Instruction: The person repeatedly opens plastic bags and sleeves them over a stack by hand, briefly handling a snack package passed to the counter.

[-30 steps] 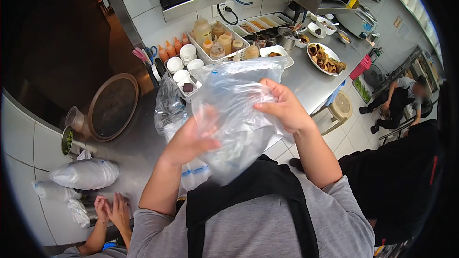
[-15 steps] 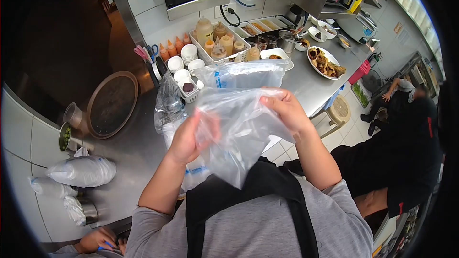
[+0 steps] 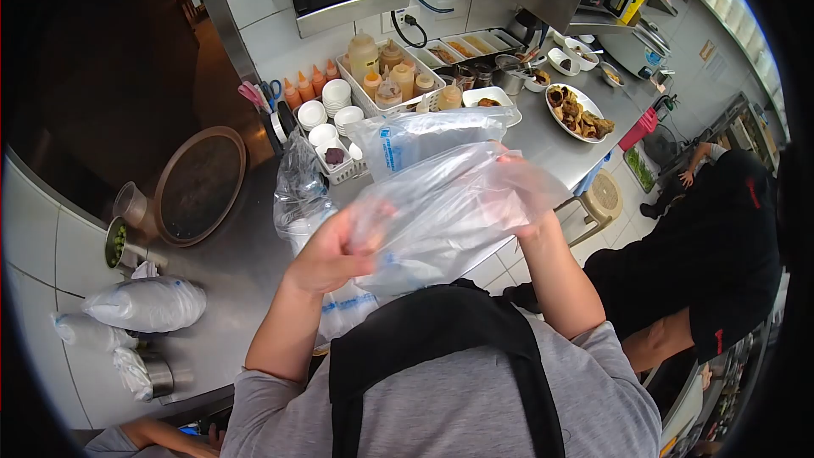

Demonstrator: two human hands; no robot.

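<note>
A clear plastic bag [image 3: 441,220] is stretched between my hands above the counter's front edge. My left hand [image 3: 335,250] grips its left side, the fingers partly smeared by motion. On the other side, my right hand [image 3: 519,195] holds the bag too; plastic covers most of that hand, and its fingers show only hazily through the film. Just beyond lies a stack of clear bags with blue print [image 3: 424,137]. More white plastic with blue print [image 3: 348,307] hangs below my left wrist.
Sauce bottles stand in a white basket [image 3: 365,102], beside stacked white cups [image 3: 337,93]. An oval plate of fried food [image 3: 579,113] sits at the back right. A round brown tray [image 3: 200,187] and filled plastic bags [image 3: 144,304] are left. A co-worker [image 3: 687,263] bends at the right.
The bag has swung up and spread wider toward the right, now covering much of my right hand. My left hand has shifted slightly. The co-worker at the right has moved.
</note>
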